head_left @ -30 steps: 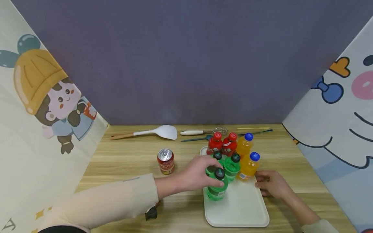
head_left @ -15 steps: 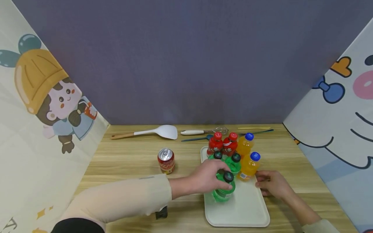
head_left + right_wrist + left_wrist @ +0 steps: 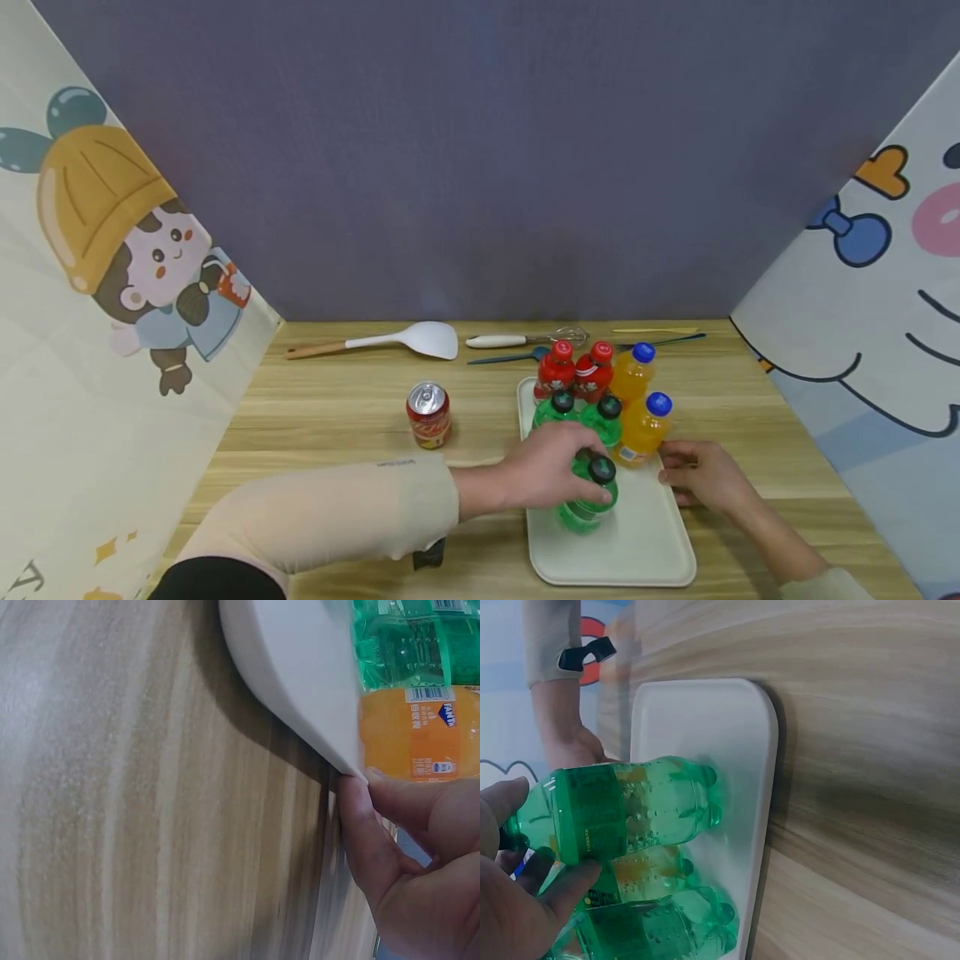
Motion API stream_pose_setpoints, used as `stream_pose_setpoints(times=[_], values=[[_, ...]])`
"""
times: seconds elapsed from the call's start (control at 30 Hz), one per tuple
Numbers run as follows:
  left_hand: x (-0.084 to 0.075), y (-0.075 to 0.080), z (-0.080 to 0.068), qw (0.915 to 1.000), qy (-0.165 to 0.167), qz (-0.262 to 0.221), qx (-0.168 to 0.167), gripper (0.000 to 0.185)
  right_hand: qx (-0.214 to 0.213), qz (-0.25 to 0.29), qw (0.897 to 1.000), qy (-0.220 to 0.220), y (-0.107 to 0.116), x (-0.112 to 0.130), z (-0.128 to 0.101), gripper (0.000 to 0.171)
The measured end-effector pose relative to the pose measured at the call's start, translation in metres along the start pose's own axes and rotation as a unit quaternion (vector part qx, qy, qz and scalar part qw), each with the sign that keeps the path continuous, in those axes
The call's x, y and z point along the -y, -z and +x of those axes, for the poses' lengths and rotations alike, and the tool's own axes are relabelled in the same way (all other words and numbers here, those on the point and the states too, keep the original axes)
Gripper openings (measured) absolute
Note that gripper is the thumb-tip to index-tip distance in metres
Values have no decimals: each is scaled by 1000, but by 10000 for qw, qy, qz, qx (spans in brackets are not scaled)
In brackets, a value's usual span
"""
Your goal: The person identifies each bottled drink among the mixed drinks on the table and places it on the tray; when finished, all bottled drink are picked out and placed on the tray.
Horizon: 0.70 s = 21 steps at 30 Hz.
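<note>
My left hand (image 3: 546, 468) grips a green soda bottle (image 3: 591, 510) with a dark cap, fingers and thumb around its upper part. The bottle stands close over the front half of a white tray (image 3: 645, 546); the left wrist view shows its base right at the tray surface. Behind it on the tray are two more green bottles, one with its cap (image 3: 610, 406) at the right. Two red bottles (image 3: 553, 371) and two orange soda bottles (image 3: 642, 429) fill the back of the tray. At the tray's right rim, my right hand (image 3: 420, 855) pinches the edge between thumb and fingers.
A red soda can (image 3: 428, 421) stands left of the tray. Along the back of the wooden table lie a white spatula (image 3: 429, 340), a whisk (image 3: 498, 341) and a dark blue spoon (image 3: 504, 359). A dark wall (image 3: 480, 208) rises behind.
My left hand has carried the green bottle rightward and slightly toward the front over the tray. The right hand has stayed at the tray rim.
</note>
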<state>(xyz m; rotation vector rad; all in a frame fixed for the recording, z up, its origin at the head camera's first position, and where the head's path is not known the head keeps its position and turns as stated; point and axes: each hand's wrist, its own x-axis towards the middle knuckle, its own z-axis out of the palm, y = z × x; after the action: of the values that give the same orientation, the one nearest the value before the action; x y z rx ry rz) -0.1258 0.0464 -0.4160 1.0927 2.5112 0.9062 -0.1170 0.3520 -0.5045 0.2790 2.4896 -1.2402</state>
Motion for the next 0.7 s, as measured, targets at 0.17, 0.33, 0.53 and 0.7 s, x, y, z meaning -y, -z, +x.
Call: stream_pose_setpoints(times=[0.17, 0.33, 0.53, 0.7], values=[[-2, -2, -2, 9998, -57, 190, 12, 42, -46, -113, 9999, 74, 1, -2, 1, 55], [0, 0, -5, 9994, -215, 134, 238, 48, -5, -285, 9993, 258, 2, -4, 3, 53], [8, 16, -20, 9948, -442, -246, 888, 60, 202, -442, 9980, 398, 8, -7, 0, 55], [21, 48, -47, 9954, -389, -402, 779, 53, 514, -507, 9953, 646, 19, -6, -4, 56]])
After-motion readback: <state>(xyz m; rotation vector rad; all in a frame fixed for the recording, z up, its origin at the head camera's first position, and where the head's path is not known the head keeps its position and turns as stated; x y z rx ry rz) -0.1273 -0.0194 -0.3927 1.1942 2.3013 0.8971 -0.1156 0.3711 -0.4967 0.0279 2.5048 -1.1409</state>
